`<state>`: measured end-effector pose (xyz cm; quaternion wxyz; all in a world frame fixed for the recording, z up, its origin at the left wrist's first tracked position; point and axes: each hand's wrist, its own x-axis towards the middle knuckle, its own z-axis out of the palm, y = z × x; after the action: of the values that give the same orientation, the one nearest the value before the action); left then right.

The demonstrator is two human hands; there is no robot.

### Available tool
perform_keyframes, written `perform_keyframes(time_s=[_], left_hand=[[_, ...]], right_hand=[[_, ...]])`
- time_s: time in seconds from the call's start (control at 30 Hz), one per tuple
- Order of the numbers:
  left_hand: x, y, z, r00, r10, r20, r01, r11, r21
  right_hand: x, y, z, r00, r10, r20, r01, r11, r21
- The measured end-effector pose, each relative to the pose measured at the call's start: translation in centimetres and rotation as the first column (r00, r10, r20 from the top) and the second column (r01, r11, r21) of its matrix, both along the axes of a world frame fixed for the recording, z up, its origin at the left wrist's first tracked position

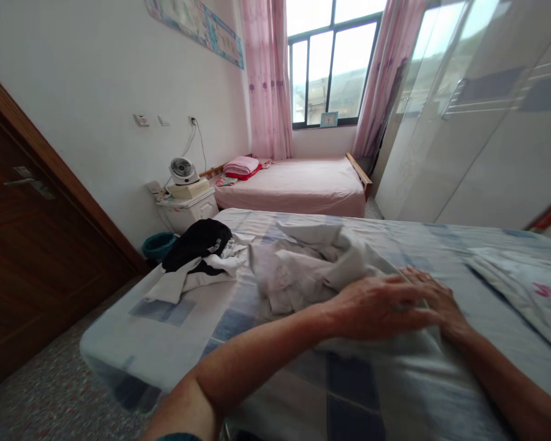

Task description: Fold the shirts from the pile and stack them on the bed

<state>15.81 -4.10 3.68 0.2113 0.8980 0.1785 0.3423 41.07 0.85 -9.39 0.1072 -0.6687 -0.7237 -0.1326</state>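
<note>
Both hands (379, 308) overlap at the right edge of a pale garment (310, 272) (grip unclear), beside bare sheet (482, 306).

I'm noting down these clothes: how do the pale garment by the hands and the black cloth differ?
The pale garment is greyish; the black cloth is dark, with pale lettering.
The left hand and right hand are at the pale garment; the black cloth lies apart from them.
Both lie rumpled on the nearer bed.

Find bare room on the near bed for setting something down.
The near bed has room in front of the black clothes, and beyond the right hand, between grey cloth and lettered cloth. Crowded: mid-bed, where the left hand and grey cloth lie.
</note>
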Motion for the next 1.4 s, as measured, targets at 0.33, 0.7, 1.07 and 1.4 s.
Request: perform_keyframes(time_s=[0.33, 0.7, 1.07, 1.4], left_hand=[[-4.7, 5.5, -2.9, 0.714, 0.63, -0.306, -0.612, 0.773, 0.167], [-9.6, 9.1, -4.8, 0.632, 0.534, -0.561, -0.639, 0.769, 0.013], [-9.7, 9.7, -2.9, 0.786, 0.588, -0.192, -0.617, 0.723, -0.31], [-12.2, 11.0, -0.3, 0.519, 0.774, 0.363, -0.313, 0.567, -0.762]], right_hand=[[-0.8, -0.2, 0.6, 0.991, -0.021, -0.132, 0.018, 1.0, -0.019], [-2.4, -1.3, 3.3, 0.813, 0.24, -0.531, -0.273, 0.962, 0.017], [-3.5, -2.8, 5.3, 0.656, 0.223, -0.721, -0.335, 0.942, -0.013], [-4.5, -4.1, 6.4, 0.737, 0.286, -0.613, -0.361, 0.932, 0.001]])
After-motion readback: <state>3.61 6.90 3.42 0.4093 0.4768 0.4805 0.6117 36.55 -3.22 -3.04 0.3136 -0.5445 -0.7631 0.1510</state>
